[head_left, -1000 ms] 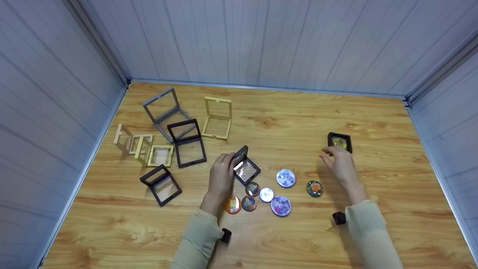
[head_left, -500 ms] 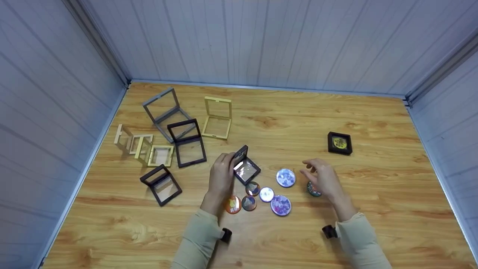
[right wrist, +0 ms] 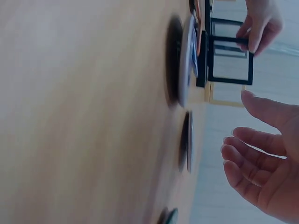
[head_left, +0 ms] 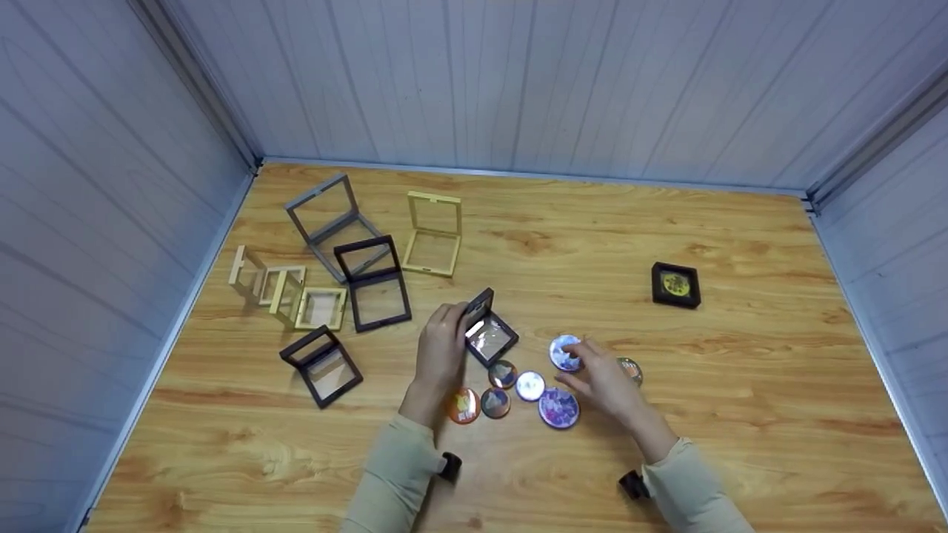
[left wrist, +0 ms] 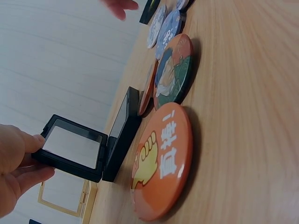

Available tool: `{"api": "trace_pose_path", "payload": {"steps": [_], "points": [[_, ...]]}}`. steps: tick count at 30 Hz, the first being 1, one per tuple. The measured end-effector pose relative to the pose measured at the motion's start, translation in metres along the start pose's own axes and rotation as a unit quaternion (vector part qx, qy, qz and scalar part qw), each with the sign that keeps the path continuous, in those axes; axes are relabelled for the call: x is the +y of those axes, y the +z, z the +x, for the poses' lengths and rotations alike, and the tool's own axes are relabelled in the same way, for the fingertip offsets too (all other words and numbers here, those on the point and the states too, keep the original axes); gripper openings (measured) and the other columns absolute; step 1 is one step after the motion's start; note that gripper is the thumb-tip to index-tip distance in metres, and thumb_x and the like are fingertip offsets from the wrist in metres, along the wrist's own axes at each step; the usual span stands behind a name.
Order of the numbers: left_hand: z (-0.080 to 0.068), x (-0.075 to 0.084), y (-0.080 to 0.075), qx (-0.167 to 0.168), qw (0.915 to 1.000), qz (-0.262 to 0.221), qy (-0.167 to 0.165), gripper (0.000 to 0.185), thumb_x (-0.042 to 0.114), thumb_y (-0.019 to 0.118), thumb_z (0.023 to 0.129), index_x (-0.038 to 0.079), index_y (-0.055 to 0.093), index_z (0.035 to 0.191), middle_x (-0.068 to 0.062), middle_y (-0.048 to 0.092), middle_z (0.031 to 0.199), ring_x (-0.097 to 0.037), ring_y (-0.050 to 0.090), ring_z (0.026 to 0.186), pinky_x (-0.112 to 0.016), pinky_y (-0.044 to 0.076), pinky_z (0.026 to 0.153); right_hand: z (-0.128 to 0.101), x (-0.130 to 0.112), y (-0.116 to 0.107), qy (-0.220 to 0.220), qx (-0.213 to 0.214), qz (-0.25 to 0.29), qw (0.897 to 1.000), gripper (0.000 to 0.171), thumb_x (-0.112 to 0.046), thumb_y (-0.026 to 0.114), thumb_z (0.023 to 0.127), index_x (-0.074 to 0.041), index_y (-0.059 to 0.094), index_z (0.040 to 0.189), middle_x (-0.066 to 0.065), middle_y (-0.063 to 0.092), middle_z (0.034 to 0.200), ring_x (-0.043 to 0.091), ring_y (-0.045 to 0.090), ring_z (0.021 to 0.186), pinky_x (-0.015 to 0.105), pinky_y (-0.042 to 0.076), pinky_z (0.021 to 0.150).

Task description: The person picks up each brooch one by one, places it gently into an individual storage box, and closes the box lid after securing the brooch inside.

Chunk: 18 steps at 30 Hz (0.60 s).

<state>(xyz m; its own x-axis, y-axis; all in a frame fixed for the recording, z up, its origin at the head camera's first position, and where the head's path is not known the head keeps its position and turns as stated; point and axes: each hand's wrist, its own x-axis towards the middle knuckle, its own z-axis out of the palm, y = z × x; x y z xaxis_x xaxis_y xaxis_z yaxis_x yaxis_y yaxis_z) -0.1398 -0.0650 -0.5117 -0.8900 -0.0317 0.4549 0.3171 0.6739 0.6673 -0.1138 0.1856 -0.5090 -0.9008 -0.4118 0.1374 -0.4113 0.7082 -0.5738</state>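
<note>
My left hand (head_left: pixel 438 346) pinches the raised lid of a small black display frame (head_left: pixel 495 339), whose base rests on the table. In the left wrist view, thumb and fingers grip the lid edge of this frame (left wrist: pixel 70 144). My right hand (head_left: pixel 611 381) hovers at a blue-and-white button badge (head_left: pixel 563 357), fingertips overlapping it in the head view. The right wrist view shows the hand (right wrist: pixel 271 163) with fingers spread and nothing between them. Nearby lie a purple badge (head_left: pixel 558 408), a whitish badge (head_left: pixel 529 386), an orange badge (head_left: pixel 464 406) and two dark badges. A green-rimmed badge (head_left: pixel 631 370) is partly hidden by my right hand.
A closed black frame (head_left: pixel 675 285) with a yellow badge inside lies at the right. Several opened frames stand at the left, among them a grey frame (head_left: pixel 333 222), a yellow frame (head_left: pixel 432 252) and a black frame (head_left: pixel 322 366). Panel walls (head_left: pixel 518 89) enclose the table.
My right hand has moved left and nearer, from beside the closed black frame, past the green-rimmed badge, to the blue-and-white badge. My left hand stays on the lid.
</note>
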Motion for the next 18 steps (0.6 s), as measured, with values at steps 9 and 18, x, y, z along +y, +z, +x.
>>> {"api": "trace_pose_path", "payload": {"steps": [9, 18], "points": [[0.0, 0.0, 0.001, 0.0, 1.0, 0.003, 0.001, 0.016, 0.003, 0.056, 0.085, -0.003, 0.063, 0.098, -0.01, 0.06, 0.087, -0.022, 0.059, 0.081, -0.032, 0.048, 0.073, -0.001, -0.009, 0.018, -0.039, -0.032, -0.041, 0.998, 0.041, -0.023, 0.071, 0.075, 0.0, 0.057, 0.106, 0.008, 0.054, 0.099, 0.023, 0.054, 0.091, 0.036, 0.047, 0.078], [0.0, 0.0, 0.001, 0.008, 0.9999, 0.001, 0.007, 0.015, 0.003, 0.055, 0.086, -0.003, 0.063, 0.097, -0.009, 0.06, 0.086, -0.021, 0.059, 0.081, -0.031, 0.048, 0.073, 0.001, -0.012, 0.028, -0.076, -0.047, -0.072, 0.993, 0.053, -0.03, 0.074, 0.07, 0.001, 0.055, 0.109, 0.01, 0.054, 0.099, 0.025, 0.054, 0.09, 0.038, 0.046, 0.079]]}}
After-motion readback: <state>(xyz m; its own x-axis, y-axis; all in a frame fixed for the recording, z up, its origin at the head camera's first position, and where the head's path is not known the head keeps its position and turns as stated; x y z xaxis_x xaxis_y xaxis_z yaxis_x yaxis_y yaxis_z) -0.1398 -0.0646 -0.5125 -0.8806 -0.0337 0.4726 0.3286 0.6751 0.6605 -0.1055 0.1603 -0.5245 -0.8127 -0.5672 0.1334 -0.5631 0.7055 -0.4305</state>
